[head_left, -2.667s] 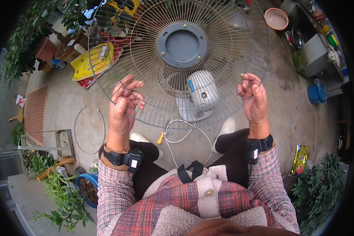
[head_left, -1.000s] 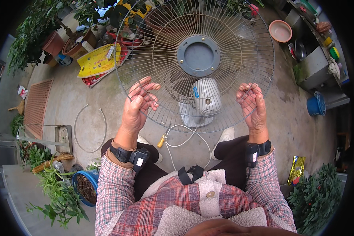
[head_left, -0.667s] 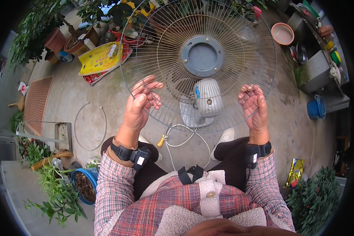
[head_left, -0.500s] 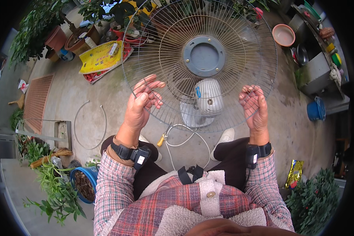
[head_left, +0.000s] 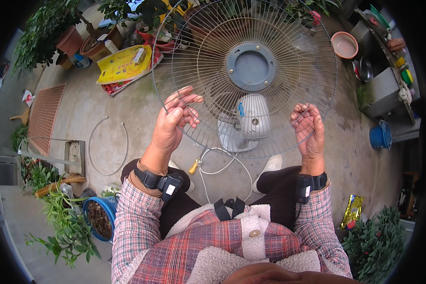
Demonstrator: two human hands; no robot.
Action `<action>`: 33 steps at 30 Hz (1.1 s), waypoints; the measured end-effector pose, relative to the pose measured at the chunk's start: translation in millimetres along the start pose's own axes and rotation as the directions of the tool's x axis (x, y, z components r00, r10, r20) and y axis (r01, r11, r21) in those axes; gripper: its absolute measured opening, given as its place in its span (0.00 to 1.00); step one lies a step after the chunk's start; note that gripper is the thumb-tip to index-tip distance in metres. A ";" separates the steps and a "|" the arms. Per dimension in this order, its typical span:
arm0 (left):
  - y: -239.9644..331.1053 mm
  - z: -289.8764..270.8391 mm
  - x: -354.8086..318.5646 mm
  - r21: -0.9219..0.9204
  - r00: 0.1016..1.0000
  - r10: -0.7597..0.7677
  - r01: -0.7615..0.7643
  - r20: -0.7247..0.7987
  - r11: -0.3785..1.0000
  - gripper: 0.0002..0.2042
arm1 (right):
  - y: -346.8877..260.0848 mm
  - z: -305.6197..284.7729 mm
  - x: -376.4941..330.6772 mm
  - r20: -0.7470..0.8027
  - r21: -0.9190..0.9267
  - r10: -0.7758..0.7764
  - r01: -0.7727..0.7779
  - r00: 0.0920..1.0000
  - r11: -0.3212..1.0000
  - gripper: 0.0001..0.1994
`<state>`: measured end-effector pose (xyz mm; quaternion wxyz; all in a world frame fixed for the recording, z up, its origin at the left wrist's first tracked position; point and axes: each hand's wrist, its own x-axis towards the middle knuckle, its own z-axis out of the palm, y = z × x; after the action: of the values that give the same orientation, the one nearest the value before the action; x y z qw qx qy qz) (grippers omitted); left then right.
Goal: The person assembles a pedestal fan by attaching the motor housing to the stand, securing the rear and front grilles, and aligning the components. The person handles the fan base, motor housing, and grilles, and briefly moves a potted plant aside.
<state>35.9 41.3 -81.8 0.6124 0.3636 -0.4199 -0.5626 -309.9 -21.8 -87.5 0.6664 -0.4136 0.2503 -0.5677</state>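
A round wire fan grille [head_left: 251, 66] with a grey ring at its hub is held up in front of me. My left hand [head_left: 174, 120] grips its rim at the lower left, thumb against the wire and fingers reaching behind. At the lower right, my right hand [head_left: 309, 128] has curled fingers round the same rim. Through the wires I see a white fan body [head_left: 254, 118] low on the floor, partly hidden by the grille. A white cord [head_left: 205, 182] with a yellow plug [head_left: 193, 166] lies looped between my feet.
At the left are a curved pale hose [head_left: 91, 156], a blue pot [head_left: 111, 208] of soil and a yellow sack [head_left: 123, 65]. Potted plants stand at the far side. On the right are a blue bucket [head_left: 379, 137], a terracotta bowl [head_left: 344, 45] and a bench with basins.
The grille has shifted slightly to the right, with both hands still on its rim.
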 end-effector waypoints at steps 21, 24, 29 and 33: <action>-7.7 13.7 0.4 -0.231 0.992 0.010 0.019 0.124 0.973 0.64 | 2.9 -9.3 1.0 -0.038 0.060 0.036 -0.034 0.999 0.998 0.16; -6.4 12.2 1.1 -0.224 0.988 0.018 0.018 0.156 0.974 0.63 | 2.1 -8.9 2.4 -0.047 0.052 0.019 -0.017 0.999 0.999 0.16; -6.0 9.3 1.1 -0.171 0.990 0.002 0.023 0.140 0.985 0.61 | -1.6 -9.1 2.1 -0.042 0.049 0.044 -0.042 0.998 0.998 0.16; -5.9 9.0 1.4 -0.288 0.992 0.005 0.031 0.124 0.957 0.50 | -1.3 -8.6 2.0 -0.051 0.044 0.035 -0.032 0.998 0.999 0.16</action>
<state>25.4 39.6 -83.6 0.6283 0.2373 -0.3676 -0.6433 -317.1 -26.1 -90.7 0.6778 -0.3799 0.2622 -0.5723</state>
